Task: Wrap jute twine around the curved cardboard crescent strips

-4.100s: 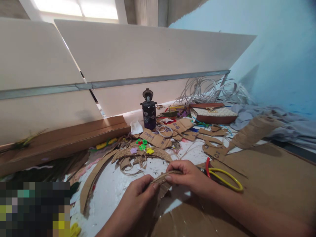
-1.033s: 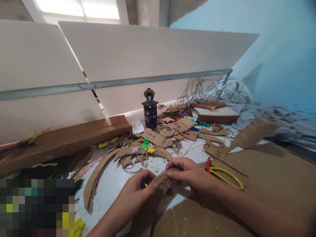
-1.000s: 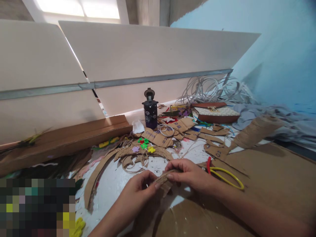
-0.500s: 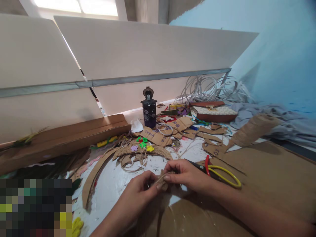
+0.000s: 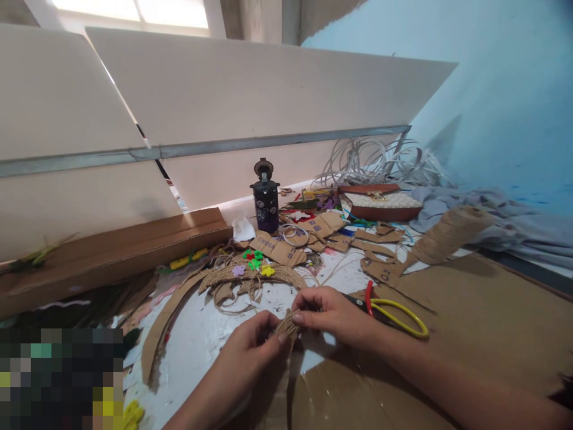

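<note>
Between my two hands is a small piece wound with jute twine (image 5: 287,325). My left hand (image 5: 257,340) pinches its left end between thumb and fingers. On the right end, the thumb and fingers of my right hand (image 5: 324,313) close on the twine and partly hide it. A strand hangs down below the piece. Just beyond the hands lies a twine-wrapped curved band (image 5: 282,273) bearing small green, purple and yellow flowers. Scissors (image 5: 394,313) with red and yellow handles rest by my right wrist, their blades partly covered.
A cone of jute twine (image 5: 447,236) lies to the right on cardboard (image 5: 501,316). Behind the scraps stands a dark bottle (image 5: 267,206) with its lid up. A handbag (image 5: 380,203), coiled white strips (image 5: 362,161) and a cardboard arc (image 5: 159,331) are also around.
The wound piece has turned between my fingers, showing more of its parallel twine strands, and the hanging strand now shows below it. The whole view has shifted slightly.
</note>
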Tool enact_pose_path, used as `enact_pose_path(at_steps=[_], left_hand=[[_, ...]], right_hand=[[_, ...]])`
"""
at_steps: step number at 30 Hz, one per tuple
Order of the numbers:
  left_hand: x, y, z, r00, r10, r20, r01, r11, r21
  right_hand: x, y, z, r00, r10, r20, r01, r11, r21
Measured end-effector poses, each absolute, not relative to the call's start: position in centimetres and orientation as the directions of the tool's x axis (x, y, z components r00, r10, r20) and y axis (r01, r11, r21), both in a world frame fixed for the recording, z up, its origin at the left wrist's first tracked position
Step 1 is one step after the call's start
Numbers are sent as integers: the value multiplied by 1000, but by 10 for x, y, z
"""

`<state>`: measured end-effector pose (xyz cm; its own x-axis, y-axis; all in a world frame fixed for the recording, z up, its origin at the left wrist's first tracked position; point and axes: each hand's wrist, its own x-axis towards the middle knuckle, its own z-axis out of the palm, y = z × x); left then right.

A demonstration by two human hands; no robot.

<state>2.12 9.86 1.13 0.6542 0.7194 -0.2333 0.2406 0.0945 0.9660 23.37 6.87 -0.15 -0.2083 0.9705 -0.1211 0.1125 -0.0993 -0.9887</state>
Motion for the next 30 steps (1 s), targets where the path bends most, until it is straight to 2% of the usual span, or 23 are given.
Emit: enact_pose_path(at_steps=[6, 18, 21, 30], left_hand=[[23, 97, 10, 614, 764, -197, 337, -29, 941], [26, 97, 16, 587, 774, -238, 304, 62, 951], [25, 100, 15, 577, 788, -217, 312, 33, 950], [30, 103, 34, 596, 779, -193, 339, -27, 940]], right_hand=[[233, 68, 1, -222, 972, -80, 103, -58, -993], [236, 69, 5, -133, 990, 44, 154, 65, -986], [236, 70, 5, -134, 986, 96, 158, 117, -980], [231, 72, 10, -195, 977, 89, 194, 127, -973]])
